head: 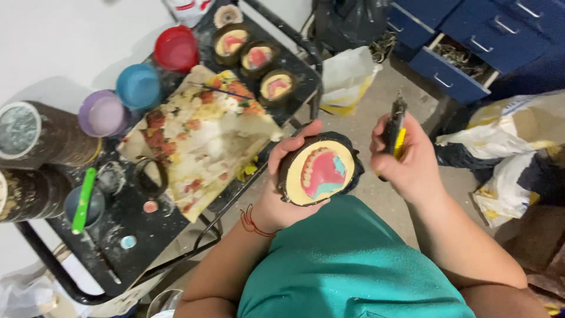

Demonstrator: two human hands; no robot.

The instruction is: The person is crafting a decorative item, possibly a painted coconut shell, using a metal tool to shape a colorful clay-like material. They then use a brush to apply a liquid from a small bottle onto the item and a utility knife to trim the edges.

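At the centre of the frame the left hand (281,176) is wrapped around a round dark flask half filled with yellow plaster that bears a pink denture base with a row of teeth (321,169), its thumb lying over the upper rim and its open face turned up toward the camera. Just to the right, well clear of the flask, the right hand (412,162) is closed around a slim black-and-yellow hand tool (395,126), whose dark tip points up toward the top of the frame. The person's teal shirt (353,265) fills the lower middle. To the left stands a black metal cart (147,235), its top crowded: a wax-smeared sheet of paper (200,141) in the middle, three more dark flask halves with pink moulds (256,59) along the upper edge, and red, blue and purple bowls (138,86) at the upper left (a green-handled tool (84,200) rests in a cup lower down). Blue drawers (471,41) occupy the upper right, white bags (506,147) below them.
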